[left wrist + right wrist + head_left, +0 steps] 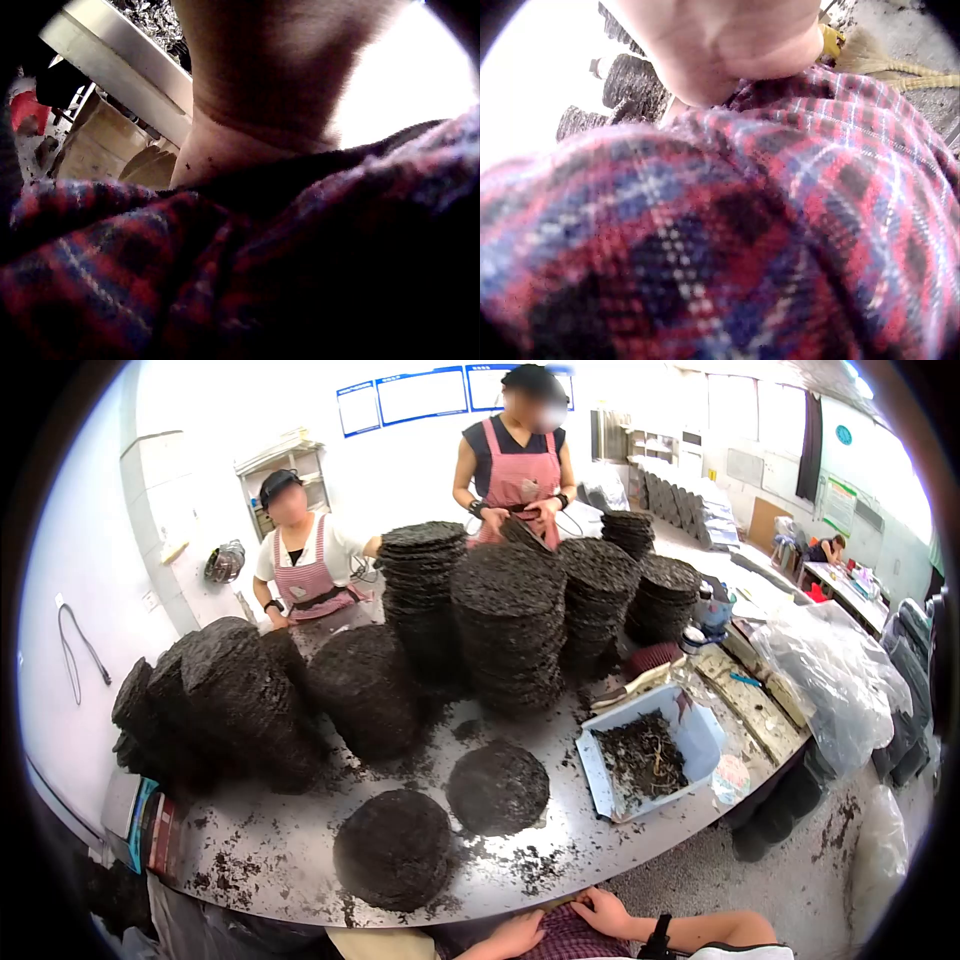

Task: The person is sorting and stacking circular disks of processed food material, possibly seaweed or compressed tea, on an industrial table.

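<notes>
In the head view my left hand (pixel 515 937) and right hand (pixel 604 915) rest at the table's front edge on purple-red plaid cloth (pixel 570 938), a small gap between them. Their fingers look loosely bent, with no object visible in them. The left wrist view has a wrist (pixel 247 142) over the dark plaid cloth (pixel 97 262), fingers hidden. In the right wrist view the heel of the right hand (pixel 735 45) lies against the plaid cloth (pixel 705 225); its fingers are out of sight. Two dark round discs, one (pixel 393 850) and another (pixel 498 787), lie flat beyond the hands.
Several tall stacks of dark discs (pixel 508 625) stand across the table (pixel 270 860). A light blue bin (pixel 703 745) with dark crumbs sits at the right. Two people in pink aprons (pixel 520 478) are behind the stacks. Clear plastic bags (pixel 825 680) lie on the right.
</notes>
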The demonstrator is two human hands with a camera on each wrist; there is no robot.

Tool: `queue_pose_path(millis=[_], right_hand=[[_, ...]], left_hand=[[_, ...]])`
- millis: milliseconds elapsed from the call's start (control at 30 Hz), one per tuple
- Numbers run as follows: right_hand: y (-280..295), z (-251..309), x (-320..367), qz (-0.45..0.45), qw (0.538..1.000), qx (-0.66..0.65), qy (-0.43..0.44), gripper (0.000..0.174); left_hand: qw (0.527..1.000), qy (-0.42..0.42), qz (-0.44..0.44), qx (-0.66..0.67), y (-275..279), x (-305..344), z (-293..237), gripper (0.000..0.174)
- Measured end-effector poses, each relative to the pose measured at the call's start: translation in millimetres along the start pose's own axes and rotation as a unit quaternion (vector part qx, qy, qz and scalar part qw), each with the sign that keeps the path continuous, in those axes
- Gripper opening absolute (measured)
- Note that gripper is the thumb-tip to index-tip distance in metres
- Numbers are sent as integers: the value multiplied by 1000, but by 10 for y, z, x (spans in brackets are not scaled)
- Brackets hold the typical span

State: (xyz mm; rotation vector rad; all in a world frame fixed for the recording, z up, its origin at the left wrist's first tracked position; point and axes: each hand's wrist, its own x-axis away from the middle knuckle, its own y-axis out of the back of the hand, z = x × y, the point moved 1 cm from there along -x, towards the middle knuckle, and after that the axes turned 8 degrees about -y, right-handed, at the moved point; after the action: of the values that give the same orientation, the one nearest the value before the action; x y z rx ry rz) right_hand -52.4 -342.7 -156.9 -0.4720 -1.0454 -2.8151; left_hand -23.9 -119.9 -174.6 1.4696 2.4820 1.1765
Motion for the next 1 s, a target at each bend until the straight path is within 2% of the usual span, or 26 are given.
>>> queue_pose_path(millis=[33,67,100,167,200,300,367,467,500,533,567,633,700,733,767,800,833,867,900,967,1000], right_hand=[[31,21,-3,5,1000,7,-10,33],[53,55,5,10,1000,13,-20,33],[56,81,23,17,999,19,-32,33],[3,99,25,20,998,24,-49,33],[-9,80,11,21,998,20,-49,32],[38,201,57,33,997,40,-64,29],[77,316,106,24,996,75,31,26],[184,673,158,67,968,133,200,26],[178,771,175,112,957,174,205,27],[204,837,129,133,944,196,231,27],[200,923,71,132,930,204,276,28],[224,1175,-71,80,883,202,417,28],[258,1537,-258,24,816,193,544,29],[278,1717,-324,28,803,194,562,29],[309,1861,-388,57,811,193,549,29],[372,2104,-463,145,841,202,480,26],[437,2346,-539,219,865,213,399,23],[484,2492,-565,219,863,232,392,19],[529,2571,-578,218,861,252,383,16],[572,2612,-615,257,842,225,418,15],[573,2621,-591,269,840,235,408,13]], left_hand=[[1000,-7,-15,9,-59,-13,55,51],[982,-88,-163,-32,-227,15,59,34],[983,-98,-152,-35,-175,37,22,45],[996,-49,-80,-10,20,131,-134,45],[995,-54,-85,-17,31,109,-120,43],[998,-45,-26,-26,285,269,-262,42],[989,-126,-71,-7,312,339,-247,42],[956,-245,-150,52,552,468,-516,45],[941,-277,-181,66,663,502,-680,46],[916,-339,-211,40,638,414,-721,51],[896,-364,-249,-56,605,358,-733,54],[896,-345,-242,-140,568,325,-797,59],[918,-284,-243,-129,971,438,-923,62],[890,-279,-350,-81,1152,517,-948,54],[876,-284,-390,-17,1345,543,-909,58],[897,-212,-383,-59,1489,628,-903,62],[910,-157,-384,12,1627,699,-900,69],[900,-156,-404,41,1660,694,-815,75],[899,-161,-382,144,1738,716,-821,80],[886,-144,-352,267,1733,724,-836,80],[884,-144,-360,260,1706,733,-852,81]])
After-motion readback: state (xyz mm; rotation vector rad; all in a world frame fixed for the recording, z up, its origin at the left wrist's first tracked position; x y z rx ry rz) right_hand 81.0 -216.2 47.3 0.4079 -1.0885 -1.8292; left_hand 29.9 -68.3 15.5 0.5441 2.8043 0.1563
